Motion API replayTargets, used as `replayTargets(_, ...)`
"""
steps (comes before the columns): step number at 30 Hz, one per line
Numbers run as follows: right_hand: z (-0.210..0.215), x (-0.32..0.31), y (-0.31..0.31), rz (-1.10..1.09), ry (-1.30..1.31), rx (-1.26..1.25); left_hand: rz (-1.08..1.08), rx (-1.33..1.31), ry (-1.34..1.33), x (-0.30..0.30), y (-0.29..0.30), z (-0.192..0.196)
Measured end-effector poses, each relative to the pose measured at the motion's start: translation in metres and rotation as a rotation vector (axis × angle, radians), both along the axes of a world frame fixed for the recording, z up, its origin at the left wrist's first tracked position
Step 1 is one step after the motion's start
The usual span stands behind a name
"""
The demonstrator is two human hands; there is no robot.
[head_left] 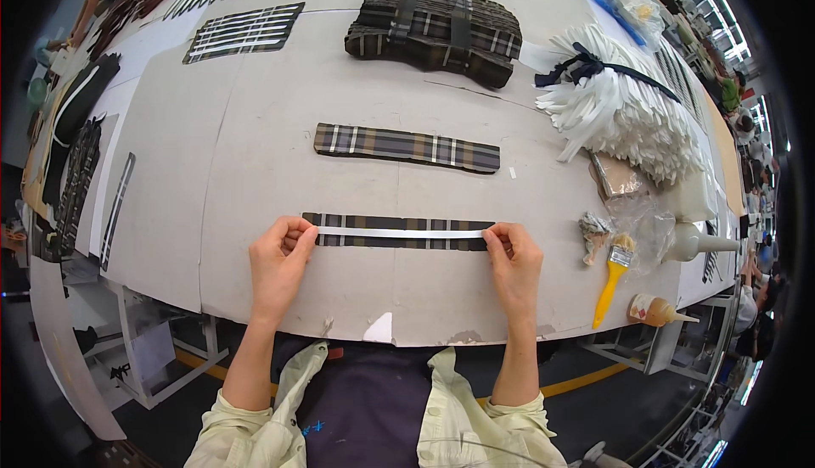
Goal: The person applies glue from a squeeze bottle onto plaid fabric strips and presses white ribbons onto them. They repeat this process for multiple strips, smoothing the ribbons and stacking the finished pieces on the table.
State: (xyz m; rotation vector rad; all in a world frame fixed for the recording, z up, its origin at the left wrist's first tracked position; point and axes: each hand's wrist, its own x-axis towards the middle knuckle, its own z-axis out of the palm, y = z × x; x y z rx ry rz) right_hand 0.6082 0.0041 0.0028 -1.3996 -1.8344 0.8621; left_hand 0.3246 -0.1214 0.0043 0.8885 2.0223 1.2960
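Left hand (283,263) at the left end of a white strip (399,233), thumb and fingers pinched narrow on it; right hand (514,266) in a like pinch at the right end. Strip held straight and flat-looking along the middle of a plaid piece (399,244), which lies crosswise on the near part of the surface (280,137), cloth showing along both long edges. This piece judged part done: strip in line with it, both ends in the fingers; whether it is stuck down, cannot tell. Just beyond, a second plaid piece (407,147), perhaps several stacked, with no lengthwise strip on top; reads as untreated. Farther, a strapped plaid bundle (433,20), apparently plenty of stock left. Far left, a plaid group (244,33) with white lines running lengthwise; possibly finished ones, too small to be sure. Far right, a tied white bundle (628,116), seemingly more strips. Near right, a yellow-handled brush (608,285) and an amber bottle (652,310), both well apart from the hands, neither held.
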Motion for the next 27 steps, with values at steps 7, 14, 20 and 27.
replayTargets(7, -0.0057, -0.0037, 0.0026, 0.029, -0.065, 0.101, 0.061, -0.024, 0.072, 0.0032, 0.0033, -0.0037)
replayTargets(14, -0.0067, -0.0061, 0.003, 0.048, -0.12, 0.144, 0.069, -0.044, 0.113, 0.0024, 0.0039, -0.0067)
replayTargets(20, -0.0073, -0.0062, 0.0034, 0.047, -0.107, 0.133, 0.061, -0.062, 0.119, 0.0025, 0.0054, -0.0027)
replayTargets(27, -0.0055, -0.0072, 0.0032, 0.04, -0.097, 0.111, 0.057, -0.07, 0.141, 0.0028, 0.0068, -0.0029)
